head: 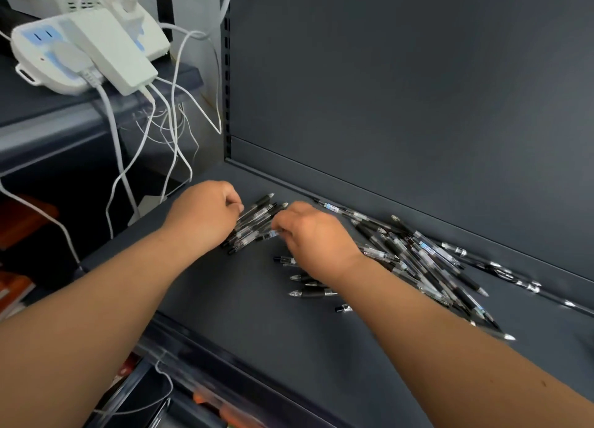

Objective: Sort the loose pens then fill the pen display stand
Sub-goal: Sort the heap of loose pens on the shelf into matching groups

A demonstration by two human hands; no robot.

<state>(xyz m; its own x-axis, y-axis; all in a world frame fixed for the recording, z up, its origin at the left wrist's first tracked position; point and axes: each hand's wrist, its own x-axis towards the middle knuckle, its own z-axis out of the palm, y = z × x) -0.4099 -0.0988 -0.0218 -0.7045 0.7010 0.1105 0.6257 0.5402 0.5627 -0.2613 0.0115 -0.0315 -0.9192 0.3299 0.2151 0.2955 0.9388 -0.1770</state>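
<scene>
A bundle of black pens [255, 220] lies side by side on the dark shelf [244, 302], all pointing up and to the right. My left hand [205, 214] is curled around the bundle's lower left end. My right hand [313, 235] pinches one pen [270, 234] against the bundle's right side. A loose heap of several black and clear pens [427, 260] spreads to the right, partly under my right forearm. A few stray pens [308, 292] lie below my right wrist. No display stand is in view.
A white power strip with adapters [86, 48] sits on a higher shelf at the upper left, its white cables [173, 132] hanging down beside the shelf. The shelf's back panel [418, 106] rises right behind the pens. Lower shelves with goods show at the bottom left.
</scene>
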